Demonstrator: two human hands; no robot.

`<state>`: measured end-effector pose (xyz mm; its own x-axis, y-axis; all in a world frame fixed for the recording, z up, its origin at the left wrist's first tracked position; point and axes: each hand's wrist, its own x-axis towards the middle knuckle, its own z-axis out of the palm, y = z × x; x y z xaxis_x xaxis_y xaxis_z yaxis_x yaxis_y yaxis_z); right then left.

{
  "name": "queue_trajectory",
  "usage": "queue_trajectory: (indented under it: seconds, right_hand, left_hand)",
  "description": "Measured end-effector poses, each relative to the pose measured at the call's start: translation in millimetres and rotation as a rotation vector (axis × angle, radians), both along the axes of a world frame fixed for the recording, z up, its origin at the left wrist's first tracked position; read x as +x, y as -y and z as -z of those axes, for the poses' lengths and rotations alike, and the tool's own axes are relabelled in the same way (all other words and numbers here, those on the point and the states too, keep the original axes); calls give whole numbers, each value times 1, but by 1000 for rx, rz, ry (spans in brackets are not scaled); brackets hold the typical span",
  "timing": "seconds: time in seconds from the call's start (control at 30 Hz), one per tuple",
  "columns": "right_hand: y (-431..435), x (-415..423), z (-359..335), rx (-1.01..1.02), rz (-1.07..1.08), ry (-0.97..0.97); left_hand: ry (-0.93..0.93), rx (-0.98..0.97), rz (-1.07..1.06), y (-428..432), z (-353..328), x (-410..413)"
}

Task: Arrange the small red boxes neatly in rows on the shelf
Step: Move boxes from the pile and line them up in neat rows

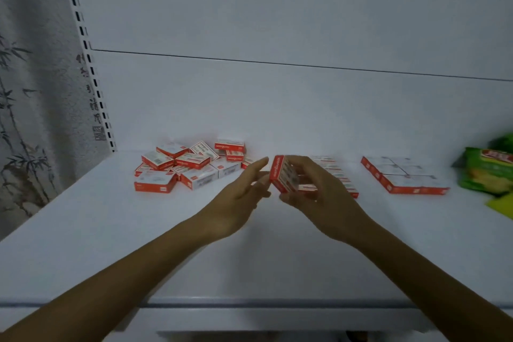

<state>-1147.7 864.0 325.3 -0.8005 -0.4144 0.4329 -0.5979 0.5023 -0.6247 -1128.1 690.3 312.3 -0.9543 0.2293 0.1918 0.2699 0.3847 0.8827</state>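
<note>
My right hand [313, 189] grasps one small red box [283, 175], fingers curled over its top and thumb beneath, holding it tilted on edge above the middle of the shelf [111, 230]. My left hand [241, 197] is released, its fingers straight and slightly spread. Its fingertips are just beside the box's red end, though I cannot tell whether they touch it. Toward the back left of the shelf lies a loose pile of red boxes [188, 166], heaped at all angles. Behind my right hand a row of red boxes [338, 172] runs from back to front, partly hidden. Further right sits a flat block of red boxes [402, 178], set edge to edge. Green packets [488, 172] lie at the shelf's right edge.
</note>
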Motion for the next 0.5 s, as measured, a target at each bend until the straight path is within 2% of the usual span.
queue_trajectory:
  seconds: [0.1, 0.2, 0.27, 0.37, 0.43, 0.5]
  right_hand:
    - [-44, -14, 8, 209, 66, 12]
    - [-69, -25, 15, 369, 86, 32]
    - [-76, -30, 19, 458, 90, -20]
    - [-82, -40, 24, 500, 81, -70]
    - [-85, -44, 27, 501, 52, -40]
    - [-91, -46, 29, 497, 28, -100]
  left_hand:
    - [-28, -201, -118, -26, 9, -7]
    - [-4, -325, -169, -48, 12, -11]
    - [-26, -380, -178, -61, 12, -10]
    - [-97, -427, -175, -75, 20, -7]
    - [-125, -563, -170, -76, 31, -9]
    - [-103, -647, -176, -73, 39, -13]
